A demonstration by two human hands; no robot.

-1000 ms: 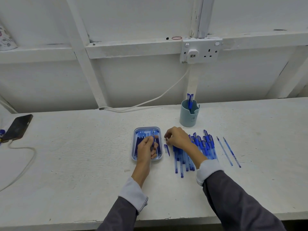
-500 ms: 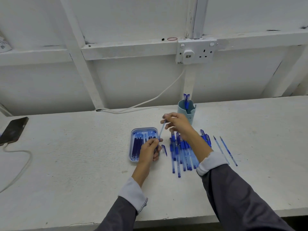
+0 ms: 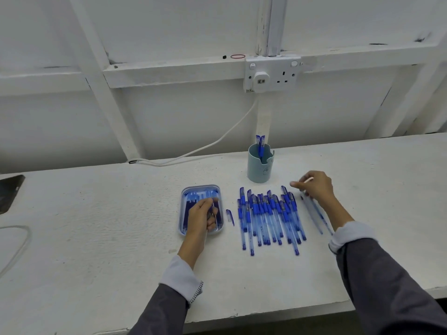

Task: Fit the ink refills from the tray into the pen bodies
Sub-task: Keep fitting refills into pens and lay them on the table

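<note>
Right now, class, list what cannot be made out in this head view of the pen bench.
Head view:
Refills in the tray: count hidden under the left hand, blurred.
Left hand's grip: fingers cover it.
The pale thin piece pinched by the right hand: too small to name.
Pens in the cup: lower ends behind its wall.
Phone: cut by the left edge.

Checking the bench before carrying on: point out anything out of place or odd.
One loose blue plastic pen cap lies alone on the white bench, between the light blue tray and the row of blue pens, fitted to no pen. Nothing looks spilled or broken.
</note>
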